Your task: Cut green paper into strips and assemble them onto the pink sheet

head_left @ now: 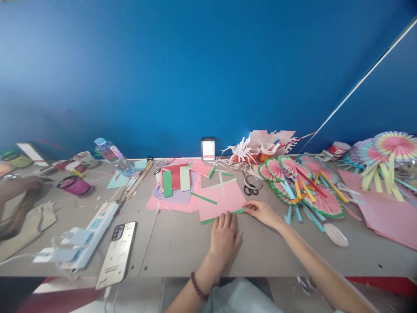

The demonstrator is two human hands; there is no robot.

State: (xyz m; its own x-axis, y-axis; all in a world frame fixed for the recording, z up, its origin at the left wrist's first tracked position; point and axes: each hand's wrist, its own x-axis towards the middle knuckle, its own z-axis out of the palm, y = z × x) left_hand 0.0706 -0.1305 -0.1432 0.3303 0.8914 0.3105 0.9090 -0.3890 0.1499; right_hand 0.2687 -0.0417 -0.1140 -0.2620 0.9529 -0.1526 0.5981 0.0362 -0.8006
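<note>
A pink sheet of paper (224, 198) lies on the table in front of me, with a green paper strip (207, 222) along its near edge. My left hand (224, 239) rests over that edge, fingers stretched out flat on the strip and paper. At the sheet's right corner, my right hand (260, 212) pinches the end of the strip; its fingertips partly hide the contact. Another green strip (203, 198) lies slantwise across the sheet's left side. Pale green strips (222, 184) cross near its far edge.
Black-handled scissors (250, 189) and a tape roll (253, 181) lie right of the sheet. Pleated paper fans (302, 182) spread further right. Left are coloured papers (172, 202), a phone (117, 254), a power strip (93, 234), a bottle (114, 156) and another person's hand (22, 187).
</note>
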